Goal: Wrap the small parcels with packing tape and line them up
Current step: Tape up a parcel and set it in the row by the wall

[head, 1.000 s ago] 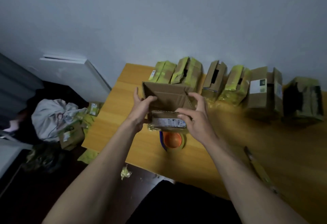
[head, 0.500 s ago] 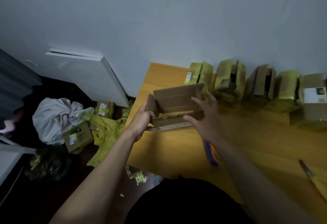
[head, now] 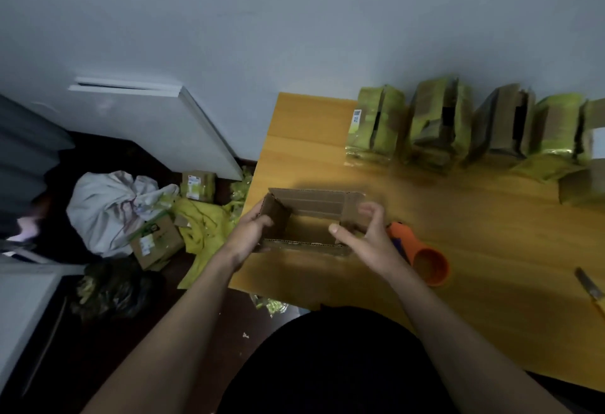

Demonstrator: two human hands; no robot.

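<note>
Wooden table (head: 474, 250) bears an open, empty brown cardboard box (head: 314, 210).

One head-worn wide-angle view, looking forward and steeply down; close over the worktop's (head: 491, 250) near-left corner; the floor (head: 49, 364) at left; the wall (head: 294, 20) fills the top.

I take the open cardboard box (head: 311, 220) as my landmark. Behind it, bare wooden table (head: 311, 138) runs clear to the wall. Behind and to its right, a row of taped parcels (head: 458, 125) blocks the wall side. Just right of it, the orange tape dispenser (head: 422, 253) crowds my right hand (head: 366, 237). Far right, a knife (head: 589, 286) lies near the edge. Left of it the table ends.
</note>
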